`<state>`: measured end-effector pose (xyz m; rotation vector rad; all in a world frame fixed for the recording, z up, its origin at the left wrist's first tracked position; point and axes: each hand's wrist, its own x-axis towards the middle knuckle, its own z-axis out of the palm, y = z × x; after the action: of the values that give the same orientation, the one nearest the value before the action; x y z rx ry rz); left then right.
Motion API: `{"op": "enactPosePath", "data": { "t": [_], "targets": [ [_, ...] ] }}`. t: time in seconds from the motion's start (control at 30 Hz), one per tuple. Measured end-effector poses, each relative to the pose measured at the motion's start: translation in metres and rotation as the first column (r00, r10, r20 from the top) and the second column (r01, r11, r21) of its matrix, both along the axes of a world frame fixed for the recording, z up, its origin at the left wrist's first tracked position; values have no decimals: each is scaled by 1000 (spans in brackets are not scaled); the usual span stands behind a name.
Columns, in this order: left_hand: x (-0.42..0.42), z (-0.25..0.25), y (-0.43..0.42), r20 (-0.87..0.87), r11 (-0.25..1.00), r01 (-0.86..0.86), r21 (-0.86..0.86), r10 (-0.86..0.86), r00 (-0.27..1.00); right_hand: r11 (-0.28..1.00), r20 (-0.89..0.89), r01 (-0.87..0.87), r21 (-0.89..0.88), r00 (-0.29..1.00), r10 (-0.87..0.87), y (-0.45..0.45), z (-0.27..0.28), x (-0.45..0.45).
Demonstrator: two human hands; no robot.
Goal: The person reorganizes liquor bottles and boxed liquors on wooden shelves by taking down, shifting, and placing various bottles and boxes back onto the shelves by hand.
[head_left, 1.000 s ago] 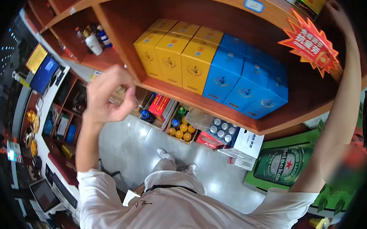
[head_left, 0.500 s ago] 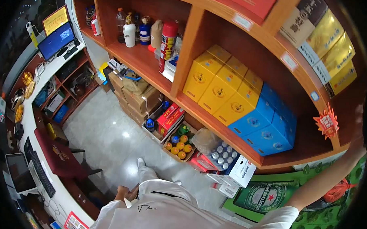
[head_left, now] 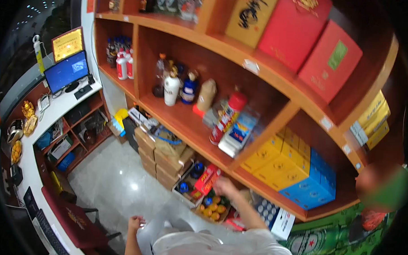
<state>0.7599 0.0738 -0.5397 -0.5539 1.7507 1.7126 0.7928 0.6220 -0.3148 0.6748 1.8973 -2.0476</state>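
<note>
Red cardboard marks the box (head_left: pixel 206 179) at the open carton (head_left: pixel 183 200) below the shelf (head_left: pixel 202 149), near the orange-capped bottles (head_left: pixel 212 211). The right hand (head_left: pixel 226 187) lies nearest the box; contact, and whether its blurred fingers are wide, narrow or holding anything, cannot be told. The left hand (head_left: pixel 137 222) hangs apart above the floor (head_left: pixel 121 181), fingers loosely bent, nothing visible in them. The step appears a low reach, calling for clearance beneath the shelf edge.
</note>
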Motion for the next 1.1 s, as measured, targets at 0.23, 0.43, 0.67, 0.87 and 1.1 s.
{"op": "enactPosePath", "data": {
  "t": [0.23, 0.43, 0.67, 0.87, 1.1],
  "targets": [
    [45, -6, -92, 201, 831, -541, -128, 556, 807, 888, 750, -365, 281, 661, 34, -45, -219, 98],
    [37, -13, -62, 470, 816, -508, -274, 575, 670, 836, 806, -500, 225, 578, 129, -73, -243, 23],
    [-113, -5, -86, 387, 890, -363, -275, 448, 806, 889, 490, -387, 246, 841, 230, -102, -296, -209],
    [-295, 45, -125, -86, 892, -417, -177, 408, 909, 903, 340, -429, 0, 849, 404, -174, -191, -392],
    [-317, 68, -131, -62, 811, -538, -230, 540, 839, 772, 523, -615, 158, 716, 463, -189, -266, -351]
  ]
}}
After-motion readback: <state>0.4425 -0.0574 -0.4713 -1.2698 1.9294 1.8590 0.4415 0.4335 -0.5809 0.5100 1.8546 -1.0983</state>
